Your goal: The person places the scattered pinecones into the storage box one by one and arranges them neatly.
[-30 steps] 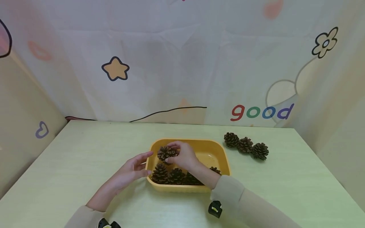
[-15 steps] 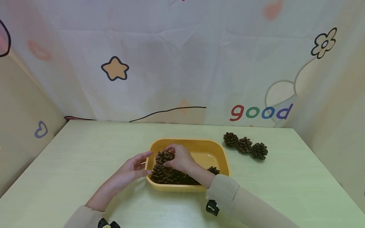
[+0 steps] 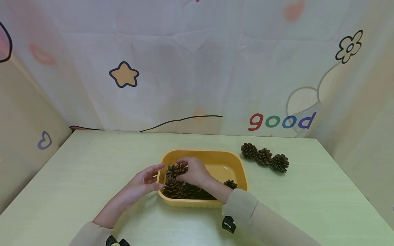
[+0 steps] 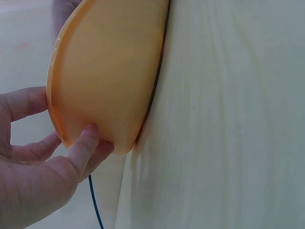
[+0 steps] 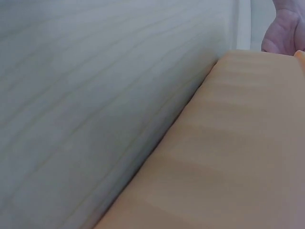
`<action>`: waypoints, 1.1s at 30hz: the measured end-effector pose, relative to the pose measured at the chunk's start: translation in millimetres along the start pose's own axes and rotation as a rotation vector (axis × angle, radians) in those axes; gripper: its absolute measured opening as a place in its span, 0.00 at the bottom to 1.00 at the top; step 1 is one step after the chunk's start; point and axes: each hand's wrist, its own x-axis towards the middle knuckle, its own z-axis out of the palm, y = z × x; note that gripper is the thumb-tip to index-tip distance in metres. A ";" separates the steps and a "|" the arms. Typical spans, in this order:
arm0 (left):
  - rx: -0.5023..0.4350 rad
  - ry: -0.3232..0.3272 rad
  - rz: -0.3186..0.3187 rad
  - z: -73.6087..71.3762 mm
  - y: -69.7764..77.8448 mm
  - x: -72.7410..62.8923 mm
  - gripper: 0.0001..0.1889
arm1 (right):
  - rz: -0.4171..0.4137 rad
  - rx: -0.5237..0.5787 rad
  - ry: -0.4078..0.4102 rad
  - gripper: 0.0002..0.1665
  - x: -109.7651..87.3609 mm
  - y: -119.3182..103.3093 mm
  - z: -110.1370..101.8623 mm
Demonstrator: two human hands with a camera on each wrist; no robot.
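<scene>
While a pale, wood-grained tabletop carries everything, a yellow, round-cornered plastic tub sits near its middle; the left hand rests spread fingers against the tub's left side; the right hand reaches inside; three brown, scaly pine cones form a slanting row beyond the tub's far right corner; more pine cones line its near wall; one brown pine cone, pinched by the right hand, is at the tub's left end.

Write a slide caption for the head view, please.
Right hand holding a pinecone in a tray, left hand touching the tray.
</scene>
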 end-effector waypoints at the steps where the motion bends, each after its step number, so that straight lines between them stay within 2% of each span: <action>1: 0.001 0.001 -0.001 0.2 0.0 0.2 0.36 | 0.002 0.001 -0.002 0.26 0.0 0.0 -0.2; 12: -0.003 -0.003 -0.004 0.1 -0.9 1.5 0.35 | 0.034 0.053 -0.052 0.27 -0.9 0.2 -10.5; 17: 0.001 0.002 -0.003 0.0 -1.1 1.1 0.35 | 0.048 0.124 -0.063 0.27 -4.8 -0.3 -21.8; 25: 0.020 -0.003 0.010 -0.1 -1.3 1.4 0.37 | 0.032 0.251 -0.074 0.27 -22.3 10.6 -46.7; 29: 0.022 0.003 0.009 0.5 -1.3 1.4 0.37 | -0.016 0.316 -0.079 0.27 -35.4 19.4 -60.2; 33: 0.025 0.006 0.006 0.4 -0.7 0.4 0.37 | -0.029 0.356 -0.082 0.28 -50.2 28.4 -75.1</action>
